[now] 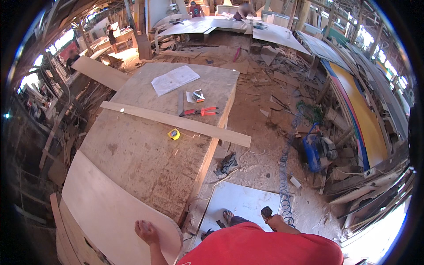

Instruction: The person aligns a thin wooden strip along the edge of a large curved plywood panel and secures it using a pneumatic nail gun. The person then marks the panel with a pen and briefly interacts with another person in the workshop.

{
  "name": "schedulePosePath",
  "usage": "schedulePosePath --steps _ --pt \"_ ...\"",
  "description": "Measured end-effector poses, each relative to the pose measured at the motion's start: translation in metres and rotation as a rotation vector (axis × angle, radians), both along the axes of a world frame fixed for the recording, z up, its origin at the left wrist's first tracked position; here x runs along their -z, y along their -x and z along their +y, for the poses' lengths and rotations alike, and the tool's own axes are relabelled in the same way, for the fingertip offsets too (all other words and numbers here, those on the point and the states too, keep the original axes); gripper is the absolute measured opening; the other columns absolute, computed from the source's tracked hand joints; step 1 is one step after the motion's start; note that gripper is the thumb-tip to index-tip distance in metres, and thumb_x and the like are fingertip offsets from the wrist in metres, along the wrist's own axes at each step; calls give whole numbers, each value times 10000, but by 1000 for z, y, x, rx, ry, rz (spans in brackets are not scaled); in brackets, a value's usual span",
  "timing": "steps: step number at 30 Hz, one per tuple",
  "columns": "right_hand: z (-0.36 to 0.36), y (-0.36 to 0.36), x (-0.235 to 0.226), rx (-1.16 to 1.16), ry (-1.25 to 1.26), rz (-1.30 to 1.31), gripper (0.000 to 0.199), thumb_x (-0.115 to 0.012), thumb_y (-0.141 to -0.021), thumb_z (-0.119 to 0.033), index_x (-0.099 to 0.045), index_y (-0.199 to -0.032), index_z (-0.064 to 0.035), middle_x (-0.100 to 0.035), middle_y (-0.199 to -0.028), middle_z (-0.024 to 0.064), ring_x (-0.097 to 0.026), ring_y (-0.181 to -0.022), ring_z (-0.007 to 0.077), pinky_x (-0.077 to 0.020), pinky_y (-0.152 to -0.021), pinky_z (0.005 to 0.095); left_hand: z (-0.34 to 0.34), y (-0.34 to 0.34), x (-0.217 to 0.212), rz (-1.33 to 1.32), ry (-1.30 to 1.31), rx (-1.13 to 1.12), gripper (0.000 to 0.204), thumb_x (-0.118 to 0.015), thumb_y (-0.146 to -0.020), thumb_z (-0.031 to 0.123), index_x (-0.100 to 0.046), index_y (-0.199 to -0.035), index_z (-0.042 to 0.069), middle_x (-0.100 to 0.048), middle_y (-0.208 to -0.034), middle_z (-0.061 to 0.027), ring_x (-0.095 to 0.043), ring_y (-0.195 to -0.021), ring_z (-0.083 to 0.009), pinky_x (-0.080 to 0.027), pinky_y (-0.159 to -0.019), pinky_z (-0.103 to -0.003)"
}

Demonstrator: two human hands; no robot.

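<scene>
My left hand rests on a pale curved wood panel, near its rounded right end. Nothing shows in that hand, and its fingers lie on the surface. Low on the right, my right hand is wrapped round a dark air tool, held over a white board on the ground. A blue coiled hose runs down close to that hand. The panel lies at the near end of a worn wooden worktable. My red shirt hides part of the foreground.
A long wood strip crosses the table and overhangs its right edge. Beyond lie a yellow tape measure, red-handled pliers, a square and paper. A blue tank stands right; offcuts litter the ground. People work farther off.
</scene>
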State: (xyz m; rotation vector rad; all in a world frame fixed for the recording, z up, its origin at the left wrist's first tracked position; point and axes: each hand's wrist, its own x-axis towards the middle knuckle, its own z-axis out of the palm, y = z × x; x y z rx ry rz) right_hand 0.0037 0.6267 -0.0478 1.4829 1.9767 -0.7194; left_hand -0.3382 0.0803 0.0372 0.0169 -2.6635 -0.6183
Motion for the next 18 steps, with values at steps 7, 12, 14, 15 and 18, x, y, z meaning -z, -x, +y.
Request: schedulePosePath --steps 7,12,14,15,18 --pt "6 12 -12 -2 0 10 626 -833 -680 -528 -767 -1050 -28 -736 -1114 220 -721 -1041 347 -575 -880 430 5 0 -3 -2 -17 -22 377 -699 -860 127 -623 -1191 -35 -541 -1355 -250 -489 -1280 -428 -389 -1103 -523" --pt "8 22 -16 -40 -7 6 644 -842 -678 -534 -764 -1058 -21 -735 -1118 220 -719 -1049 348 -575 -883 428 0 3 1 5 4 -14 363 -698 -857 122 -629 -1180 -29 -550 -1345 -248 -502 -1266 -425 -398 -1094 -524" --pt "6 25 -22 -10 2 4 647 -845 -672 -535 -766 -1061 -24 -737 -1115 214 -719 -1049 346 -576 -886 424 -2 3 5 16 -2 -21 353 -697 -856 117 -632 -1173 -25 -553 -1339 -248 -507 -1259 -423 -402 -1090 -523" --pt "6 25 -24 6 6 2 649 -847 -669 -535 -766 -1063 -26 -739 -1114 212 -719 -1049 345 -576 -887 422 -2 2 5 17 1 -24 349 -697 -856 117 -634 -1169 -24 -554 -1337 -248 -507 -1257 -423 -404 -1088 -522" --pt "9 23 -17 26 8 -15 638 -849 -669 -525 -768 -1068 -34 -740 -1115 208 -719 -1052 346 -575 -892 420 2 3 2 21 6 -26 341 -696 -856 118 -636 -1160 -23 -557 -1331 -245 -509 -1254 -423 -408 -1085 -518"
